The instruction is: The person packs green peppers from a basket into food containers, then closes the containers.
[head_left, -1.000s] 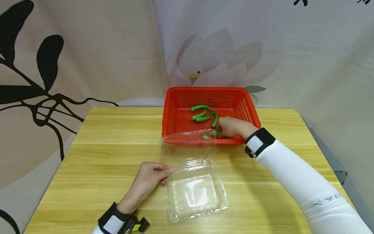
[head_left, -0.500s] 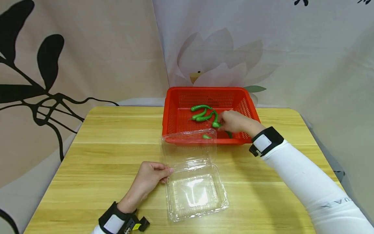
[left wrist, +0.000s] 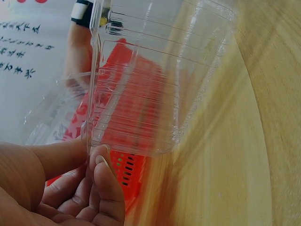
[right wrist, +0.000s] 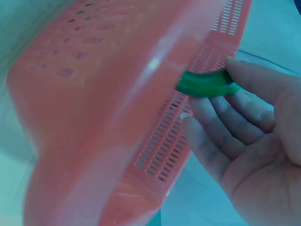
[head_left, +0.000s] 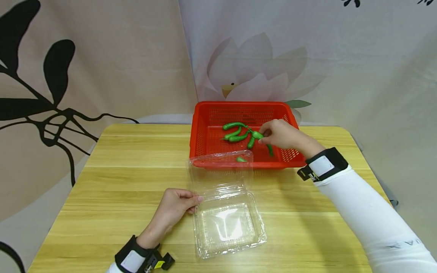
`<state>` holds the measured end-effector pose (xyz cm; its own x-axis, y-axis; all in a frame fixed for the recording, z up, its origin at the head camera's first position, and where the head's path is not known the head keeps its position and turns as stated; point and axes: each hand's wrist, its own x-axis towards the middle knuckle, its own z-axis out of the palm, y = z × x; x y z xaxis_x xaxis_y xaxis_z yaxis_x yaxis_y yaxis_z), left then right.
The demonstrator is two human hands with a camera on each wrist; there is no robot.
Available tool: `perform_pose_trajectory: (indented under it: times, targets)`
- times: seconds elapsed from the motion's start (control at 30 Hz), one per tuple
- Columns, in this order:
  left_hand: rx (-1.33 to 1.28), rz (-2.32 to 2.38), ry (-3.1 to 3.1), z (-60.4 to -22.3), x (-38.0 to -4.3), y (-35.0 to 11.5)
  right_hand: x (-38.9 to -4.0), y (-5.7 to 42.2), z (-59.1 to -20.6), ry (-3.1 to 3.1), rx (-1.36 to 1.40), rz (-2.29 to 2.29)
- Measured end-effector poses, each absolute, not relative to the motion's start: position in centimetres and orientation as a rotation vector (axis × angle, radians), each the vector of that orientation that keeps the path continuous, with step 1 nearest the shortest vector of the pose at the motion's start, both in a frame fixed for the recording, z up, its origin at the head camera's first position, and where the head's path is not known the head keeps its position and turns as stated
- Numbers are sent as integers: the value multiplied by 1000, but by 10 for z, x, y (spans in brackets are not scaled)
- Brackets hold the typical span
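My right hand (head_left: 278, 133) pinches a green chili pepper (right wrist: 204, 84) between thumb and fingers, over the red basket (head_left: 246, 106). Green shows on both sides of the fingertips in the head view. Several other green chili peppers (head_left: 235, 125) lie in the basket, and one more pepper (head_left: 241, 159) shows through a clear lid. On the table, a clear plastic clamshell box (head_left: 211, 223) stands with its lid (head_left: 218, 176) raised toward the basket. My left hand (head_left: 175, 206) pinches the box's left edge near the hinge.
The wooden table (head_left: 129, 163) bears the basket at its back edge, with the box in front of it. A printed cloth (head_left: 136, 57) hangs behind. The lid overlaps the basket's front wall in the head view.
My right hand has lifted up and back to the right from the basket's front, carrying the chili pepper. My left hand and the box have stayed in place.
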<state>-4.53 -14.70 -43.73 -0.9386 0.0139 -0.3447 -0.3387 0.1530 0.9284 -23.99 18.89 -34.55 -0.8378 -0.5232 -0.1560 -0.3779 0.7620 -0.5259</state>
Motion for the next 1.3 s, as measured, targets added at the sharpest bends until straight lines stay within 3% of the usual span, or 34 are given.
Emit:
perform_pose_trajectory:
  times: [0.8, 1.3]
  targets:
    - [-311, 1871, 2154, -439, -46, -147, -211, 202, -312, 2809, -645, -847]
    - [-308, 1872, 2155, -440, -46, -148, -176, 191, -297, 2860, -931, -865]
